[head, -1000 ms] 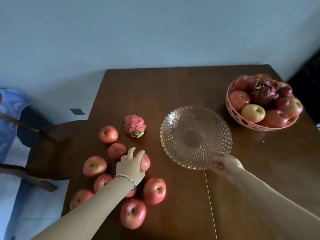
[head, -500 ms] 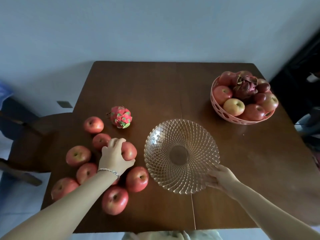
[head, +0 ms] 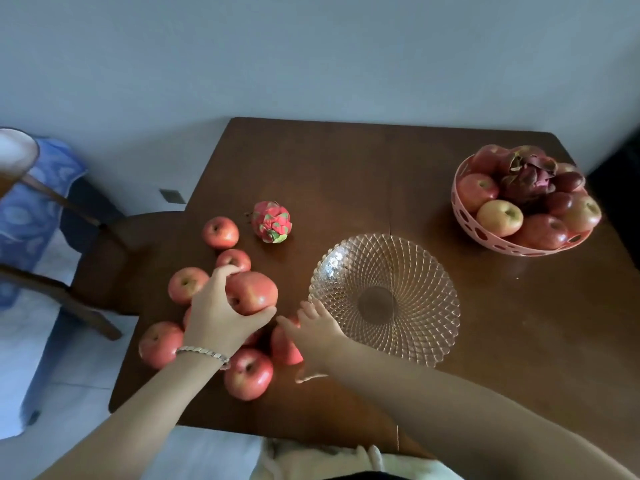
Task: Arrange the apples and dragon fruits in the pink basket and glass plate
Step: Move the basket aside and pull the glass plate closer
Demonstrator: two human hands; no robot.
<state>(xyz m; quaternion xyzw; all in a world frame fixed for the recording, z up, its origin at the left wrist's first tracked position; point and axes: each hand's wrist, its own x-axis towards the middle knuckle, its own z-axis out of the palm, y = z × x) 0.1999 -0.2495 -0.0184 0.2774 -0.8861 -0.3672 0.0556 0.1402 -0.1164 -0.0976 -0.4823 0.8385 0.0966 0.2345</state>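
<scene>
**Currently: left hand grips one apple, right hand reaches toward another**

Largest in view is the brown wooden table (head: 363,174), set against a pale wall. A dark wooden chair (head: 104,258) stands at its left edge, with blue patterned cloth (head: 31,209) beyond it.

The glass plate (head: 426,344), clear with a diamond-cut pattern, lies near the table's middle and holds no fruit. The pink basket (head: 464,216), perforated along its wall, sits at the far right and is heaped with apples around a dark dragon fruit (head: 528,178).

The left hand (head: 221,317), a silver bracelet (head: 202,352) at its wrist, is closed around a held apple (head: 254,292), fingers curled over the top and thumb under the near side. The apple appears raised above the loose group, though contact with the fruit beneath cannot be told.

The right hand (head: 317,329) lies with fingers spread and grasps nothing; it reaches past the plate's left rim toward a near apple (head: 284,348), which it partly hides. Whether it touches that apple cannot be told.

Loose apples crowd the table's left half, including a far apple (head: 220,232) and a front apple (head: 248,374) nearest the table edge. A bright pink-and-green small dragon fruit (head: 271,221) lies just right of the far apple, well apart from the plate.

No brand, label or readable writing is visible anywhere.
</scene>
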